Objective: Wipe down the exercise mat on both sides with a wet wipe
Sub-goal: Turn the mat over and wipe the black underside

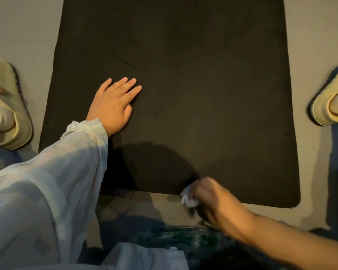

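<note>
Hands at work: left hand (114, 103) flat on the black exercise mat (203, 94), right hand (213, 201) clutching a crumpled wet wipe (187, 198) at its near edge.

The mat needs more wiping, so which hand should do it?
The right hand. It already holds the crumpled wet wipe at the near edge of the mat. The left hand lies flat on the mat, holding nothing, and probably steadies it.

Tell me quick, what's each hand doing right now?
Left hand: open, flat on the black foam exercise mat.
Right hand: holding a crumpled white wet wipe.
</note>
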Tool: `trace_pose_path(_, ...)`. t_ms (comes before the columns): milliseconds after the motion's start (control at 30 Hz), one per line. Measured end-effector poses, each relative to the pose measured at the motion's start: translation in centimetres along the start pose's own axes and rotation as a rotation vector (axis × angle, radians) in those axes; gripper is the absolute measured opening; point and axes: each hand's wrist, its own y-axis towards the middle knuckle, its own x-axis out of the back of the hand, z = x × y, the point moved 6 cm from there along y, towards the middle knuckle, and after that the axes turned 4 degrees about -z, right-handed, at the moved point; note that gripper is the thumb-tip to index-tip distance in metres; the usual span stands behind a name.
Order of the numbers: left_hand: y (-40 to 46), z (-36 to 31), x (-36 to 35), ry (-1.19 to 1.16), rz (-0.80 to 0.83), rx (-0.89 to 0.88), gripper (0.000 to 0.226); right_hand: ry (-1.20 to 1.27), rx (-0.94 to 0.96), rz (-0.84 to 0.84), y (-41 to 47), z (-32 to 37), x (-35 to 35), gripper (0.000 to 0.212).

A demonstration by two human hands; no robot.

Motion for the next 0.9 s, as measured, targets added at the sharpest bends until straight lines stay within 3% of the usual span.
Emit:
trace_pose_path(100, 0.0, -0.1, -0.1, -0.01, 0.002, 0.004, 0.054, -0.133, -0.137, -0.386, 1.6, -3.1, 5.0, 0.018)
trace_pose_path(200, 0.0, 0.0, 0.0, -0.007, -0.004, 0.004, 0.054, -0.27, -0.42, -0.543, 3.2, -7.4, 7.5, 0.021)
trace_pose_path(267, 0.0, 0.0, 0.0, -0.007, -0.006, -0.001, 0.053, -0.291, -0.506, -0.561, 3.6, -8.1, 6.5, 0.019)
trace_pose_path(333, 0.0, 0.0, 0.0, -0.013, -0.005, -0.005, 0.052, -0.309, -0.484, -0.519, 3.8, -7.0, 4.4, 0.02)
trace_pose_path(467, 0.1, 0.1, -0.2, -0.006, -0.004, -0.014, 0.053, -0.092, -0.298, -0.391, 2.6, -2.4, 0.4, 0.016)
trace_pose_path(633, 0.0, -0.1, 0.0, -0.005, 0.006, 0.001, 0.053, -0.062, -0.221, -0.07, 0.5, -0.4, -3.9, 0.027)
trace_pose_path(700, 0.1, -0.2, 0.0, -0.004, 0.008, -0.008, 0.052, -0.038, -0.137, -0.052, -0.2, 0.7, -3.9, 0.027)
trace_pose_path(733, 0.0, -0.2, -0.1, -0.002, 0.011, -0.01, 0.053, -0.025, -0.126, -0.08, 0.1, 1.2, -3.3, 0.024)
trace_pose_path(833, 0.0, -0.1, -0.1, 0.003, 0.012, -0.007, 0.056, 0.132, -0.11, -0.476, 2.5, 1.7, 0.8, 0.017)
trace_pose_path(900, 0.1, -0.1, 0.0, 0.009, 0.016, -0.002, 0.056, 0.054, -0.133, -0.601, 5.9, 1.3, 3.7, 0.012)
